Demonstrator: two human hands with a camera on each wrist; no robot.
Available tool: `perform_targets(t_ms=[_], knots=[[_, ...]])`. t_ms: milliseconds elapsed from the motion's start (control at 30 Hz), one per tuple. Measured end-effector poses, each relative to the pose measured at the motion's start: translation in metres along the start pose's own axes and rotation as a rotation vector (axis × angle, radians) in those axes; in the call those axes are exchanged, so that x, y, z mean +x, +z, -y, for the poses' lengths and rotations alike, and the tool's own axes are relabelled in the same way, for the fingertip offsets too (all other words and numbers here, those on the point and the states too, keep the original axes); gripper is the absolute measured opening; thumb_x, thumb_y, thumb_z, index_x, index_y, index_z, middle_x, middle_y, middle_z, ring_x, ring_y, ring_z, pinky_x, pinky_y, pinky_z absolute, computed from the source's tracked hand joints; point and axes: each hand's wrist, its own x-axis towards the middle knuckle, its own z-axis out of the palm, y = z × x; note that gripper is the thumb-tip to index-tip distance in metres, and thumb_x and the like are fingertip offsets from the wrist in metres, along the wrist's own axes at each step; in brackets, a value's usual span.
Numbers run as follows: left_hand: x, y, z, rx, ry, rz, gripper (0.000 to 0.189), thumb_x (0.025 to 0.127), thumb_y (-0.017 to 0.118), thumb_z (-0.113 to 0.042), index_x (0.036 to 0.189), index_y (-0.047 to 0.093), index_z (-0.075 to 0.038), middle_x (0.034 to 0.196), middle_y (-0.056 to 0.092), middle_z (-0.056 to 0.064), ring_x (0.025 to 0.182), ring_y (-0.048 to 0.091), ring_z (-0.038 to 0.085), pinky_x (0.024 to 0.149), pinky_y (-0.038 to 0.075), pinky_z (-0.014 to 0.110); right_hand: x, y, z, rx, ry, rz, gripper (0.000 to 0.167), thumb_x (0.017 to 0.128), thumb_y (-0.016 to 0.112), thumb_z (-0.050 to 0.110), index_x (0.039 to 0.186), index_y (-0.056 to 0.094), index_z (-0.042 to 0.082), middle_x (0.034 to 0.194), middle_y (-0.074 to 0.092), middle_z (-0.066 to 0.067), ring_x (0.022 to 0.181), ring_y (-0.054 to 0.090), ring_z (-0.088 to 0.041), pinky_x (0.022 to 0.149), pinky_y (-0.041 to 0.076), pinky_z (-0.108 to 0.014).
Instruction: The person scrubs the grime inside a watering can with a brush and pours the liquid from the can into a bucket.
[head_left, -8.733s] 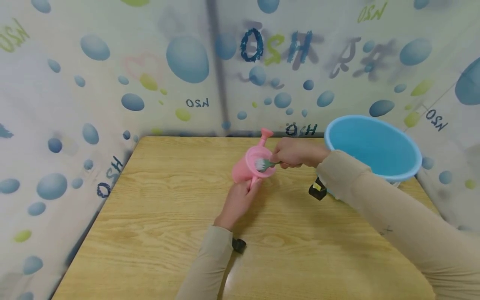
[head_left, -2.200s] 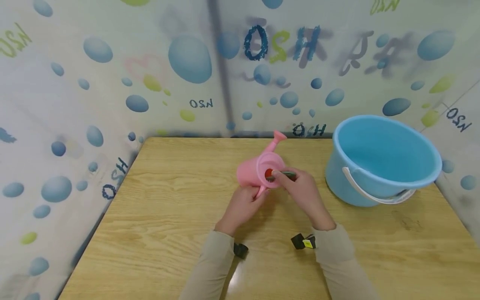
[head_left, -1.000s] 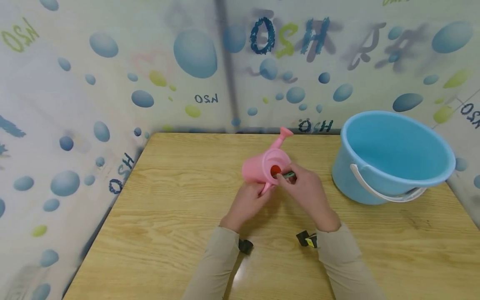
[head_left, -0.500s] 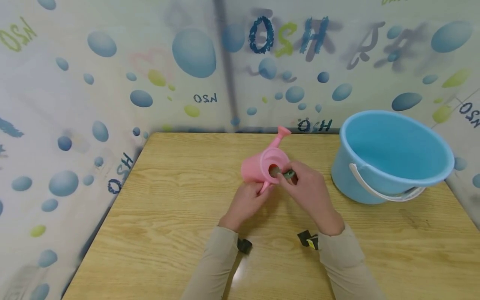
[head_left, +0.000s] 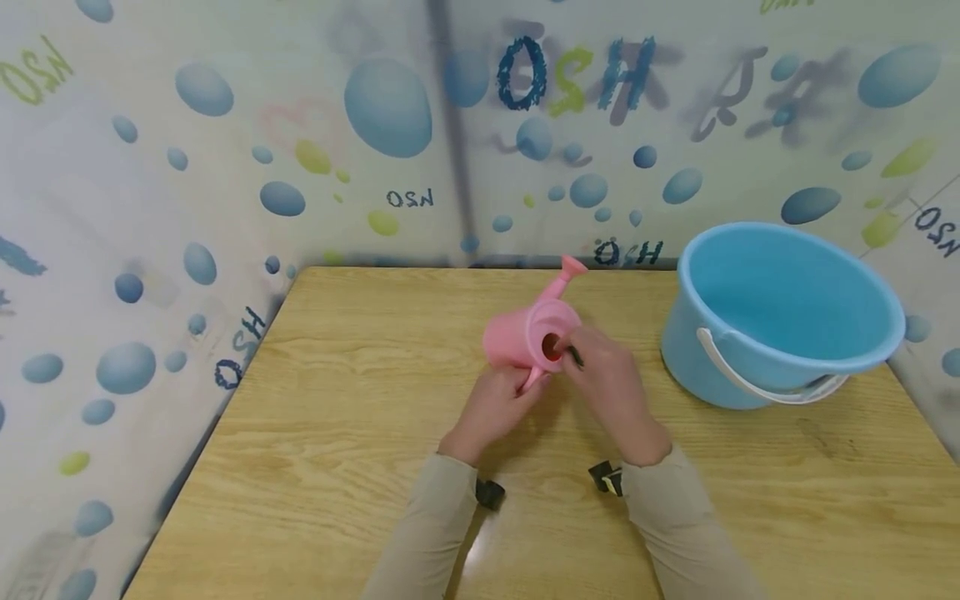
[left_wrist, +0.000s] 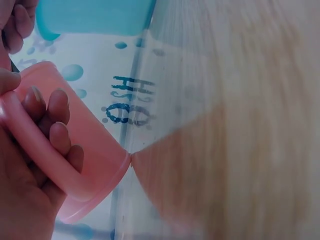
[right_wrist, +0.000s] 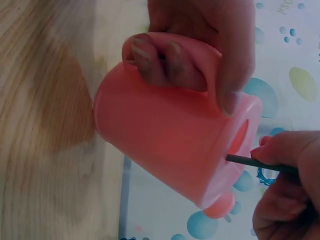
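Note:
A pink toy watering can [head_left: 508, 336] lies tilted over the table, its mouth turned toward the right hand and its spout to the back. My left hand [head_left: 489, 408] grips its handle, with fingers curled through the loop in the left wrist view. The bottom edge of the can touches the tabletop in both wrist views. My right hand [head_left: 611, 387] pinches the thin dark green handle of a brush [right_wrist: 250, 162], which runs into the hole in the can's mouth. The bristles are hidden inside the can.
A large light-blue bucket [head_left: 697, 354] with a white handle stands to the right on the wooden table [head_left: 337, 400]. A patterned curtain-like wall [head_left: 315, 100] closes off the back and left sides. Black cameras sit at both wrists.
Earlier, the brush's white bristles showed at the can's mouth; now they are inside. Over the last second my right hand shifts and turns slightly at the opening, while my left hand keeps its grip.

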Motion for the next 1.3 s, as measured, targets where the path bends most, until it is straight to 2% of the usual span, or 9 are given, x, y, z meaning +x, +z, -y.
perform_targets(t_ms=[167,333,567,667,833,1033,1133,1300], knots=[[-0.002,0.001,0.000,-0.014,-0.010,-0.001,0.037,0.088,0.050,-0.034,0.057,0.039,-0.017,0.051,0.034,-0.011,0.045,0.034,0.002,0.041,0.029,0.019,-0.002,0.003,0.001,0.012,0.015,-0.002,0.006,0.081,0.060,0.005,0.086,0.059,0.009,0.080,0.060,-0.001,0.068,0.052,-0.012,0.064,0.047,-0.027],[-0.003,0.001,0.000,-0.020,-0.015,0.006,0.037,0.088,0.050,-0.035,0.058,0.039,-0.017,0.052,0.035,-0.010,0.045,0.034,0.002,0.041,0.030,0.019,-0.003,-0.004,0.004,0.001,0.021,-0.021,0.006,0.082,0.058,0.006,0.086,0.061,0.010,0.077,0.058,0.000,0.064,0.050,-0.011,0.059,0.046,-0.026],[-0.003,0.001,0.001,-0.010,-0.020,0.001,0.039,0.088,0.049,-0.038,0.057,0.039,-0.017,0.052,0.034,-0.010,0.046,0.034,0.002,0.042,0.029,0.019,-0.003,-0.013,0.005,0.035,-0.080,-0.007,0.006,0.082,0.059,0.006,0.086,0.061,0.011,0.076,0.056,0.001,0.063,0.047,-0.009,0.058,0.045,-0.025],[-0.004,0.000,0.000,-0.036,-0.033,0.007,0.041,0.088,0.047,-0.043,0.058,0.041,-0.017,0.052,0.035,-0.010,0.045,0.034,0.002,0.041,0.030,0.020,-0.003,-0.014,0.006,0.033,-0.128,-0.001,0.007,0.082,0.061,0.007,0.087,0.061,0.012,0.076,0.055,0.001,0.064,0.047,-0.010,0.060,0.046,-0.025],[-0.004,-0.004,-0.001,-0.083,-0.067,0.022,0.043,0.089,0.044,-0.048,0.059,0.043,-0.016,0.052,0.037,-0.008,0.045,0.035,0.003,0.041,0.031,0.021,-0.003,-0.007,0.004,0.015,-0.155,-0.047,0.007,0.080,0.065,0.008,0.086,0.064,0.012,0.076,0.058,0.000,0.063,0.050,-0.012,0.062,0.048,-0.027],[-0.002,-0.005,-0.002,-0.073,-0.054,0.024,0.036,0.088,0.049,-0.034,0.058,0.041,-0.016,0.052,0.037,-0.008,0.045,0.036,0.004,0.041,0.031,0.020,-0.003,0.005,-0.003,0.003,-0.150,-0.103,0.002,0.082,0.064,0.009,0.081,0.066,0.011,0.074,0.057,0.001,0.062,0.050,-0.013,0.058,0.047,-0.027],[-0.001,-0.005,-0.001,-0.081,-0.049,0.021,0.033,0.088,0.049,-0.030,0.058,0.043,-0.016,0.052,0.039,-0.009,0.045,0.037,0.004,0.041,0.032,0.020,-0.004,0.009,-0.006,0.000,-0.150,-0.107,0.004,0.083,0.062,0.013,0.083,0.066,0.011,0.079,0.059,0.001,0.066,0.054,-0.014,0.061,0.048,-0.028],[-0.001,-0.005,-0.001,-0.107,-0.052,0.015,0.036,0.089,0.047,-0.037,0.060,0.047,-0.016,0.053,0.042,-0.008,0.045,0.039,0.005,0.042,0.034,0.021,-0.003,0.005,-0.004,-0.004,-0.154,-0.106,0.005,0.082,0.063,0.012,0.085,0.067,0.011,0.079,0.061,-0.001,0.070,0.057,-0.015,0.063,0.049,-0.028]])
